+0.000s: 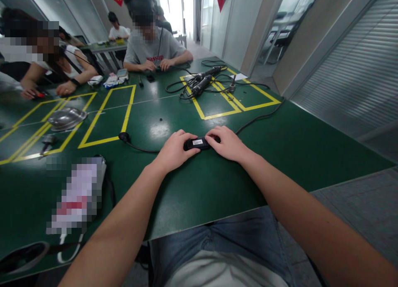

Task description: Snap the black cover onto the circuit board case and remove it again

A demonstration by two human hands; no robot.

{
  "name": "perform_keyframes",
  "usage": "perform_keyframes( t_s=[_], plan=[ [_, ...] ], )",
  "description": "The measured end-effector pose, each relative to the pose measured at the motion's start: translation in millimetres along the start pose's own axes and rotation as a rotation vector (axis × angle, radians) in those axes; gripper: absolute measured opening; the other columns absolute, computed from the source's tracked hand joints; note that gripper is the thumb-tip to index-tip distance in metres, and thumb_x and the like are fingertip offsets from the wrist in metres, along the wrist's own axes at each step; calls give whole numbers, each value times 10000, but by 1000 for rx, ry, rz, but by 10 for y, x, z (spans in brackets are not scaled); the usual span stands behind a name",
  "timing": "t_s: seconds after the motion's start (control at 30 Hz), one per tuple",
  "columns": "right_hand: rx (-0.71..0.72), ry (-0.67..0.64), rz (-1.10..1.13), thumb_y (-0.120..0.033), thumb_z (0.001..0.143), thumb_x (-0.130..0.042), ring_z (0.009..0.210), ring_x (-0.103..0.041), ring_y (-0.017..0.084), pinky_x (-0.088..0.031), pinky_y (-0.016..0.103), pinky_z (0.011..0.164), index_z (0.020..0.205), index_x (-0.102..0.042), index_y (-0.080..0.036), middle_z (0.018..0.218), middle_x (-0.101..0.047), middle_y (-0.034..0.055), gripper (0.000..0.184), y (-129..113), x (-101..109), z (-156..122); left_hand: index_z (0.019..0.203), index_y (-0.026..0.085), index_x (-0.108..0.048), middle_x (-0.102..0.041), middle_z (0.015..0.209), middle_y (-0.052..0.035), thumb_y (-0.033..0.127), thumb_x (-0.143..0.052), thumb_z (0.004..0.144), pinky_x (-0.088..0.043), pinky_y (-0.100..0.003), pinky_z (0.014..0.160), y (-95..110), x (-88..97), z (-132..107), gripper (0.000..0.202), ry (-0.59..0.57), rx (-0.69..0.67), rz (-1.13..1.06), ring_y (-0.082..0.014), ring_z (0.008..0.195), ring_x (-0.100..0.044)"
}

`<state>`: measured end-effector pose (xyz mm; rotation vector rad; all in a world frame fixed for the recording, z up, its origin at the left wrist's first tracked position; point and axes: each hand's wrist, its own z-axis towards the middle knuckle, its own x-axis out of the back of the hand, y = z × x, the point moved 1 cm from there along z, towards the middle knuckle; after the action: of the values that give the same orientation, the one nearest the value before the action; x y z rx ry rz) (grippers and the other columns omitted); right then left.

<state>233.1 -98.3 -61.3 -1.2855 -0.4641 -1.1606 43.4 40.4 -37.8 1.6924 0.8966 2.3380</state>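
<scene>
A small black power adapter (197, 143) with a white printed label lies on the green table, in front of my body. My left hand (174, 149) grips its left end, thumb on the near side and fingers on the far side. The fingers of my right hand (224, 142) are closed about its right end, where the cable joint is hidden. From under my left hand a black cable runs left to a round black plug (124, 137). Another black cable (259, 118) leads from behind my right hand toward the far right table edge.
Yellow tape rectangles (107, 117) mark the table. Black electric screwdrivers (202, 85) with tangled cables lie farther back. At left are a shiny wrapped piece (67, 118), a small metal-and-black part (48, 143) and a blurred pale object (77, 194). Co-workers sit across the table.
</scene>
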Motion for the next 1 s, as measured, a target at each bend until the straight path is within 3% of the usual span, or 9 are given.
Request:
perform_keyframes(
  t_s=[1.0],
  plan=[
    [-14,10,-2,-372,1077,-621,935,-621,278,-486,415,885,993,-829,-250,938,-726,79,255,-4,-4,0,1320,219,-810,-742,1168,-82,300,-866,940,-573,-479,1057,24,6,4,393,-14,14,14,-297,1106,-714]
  ],
)
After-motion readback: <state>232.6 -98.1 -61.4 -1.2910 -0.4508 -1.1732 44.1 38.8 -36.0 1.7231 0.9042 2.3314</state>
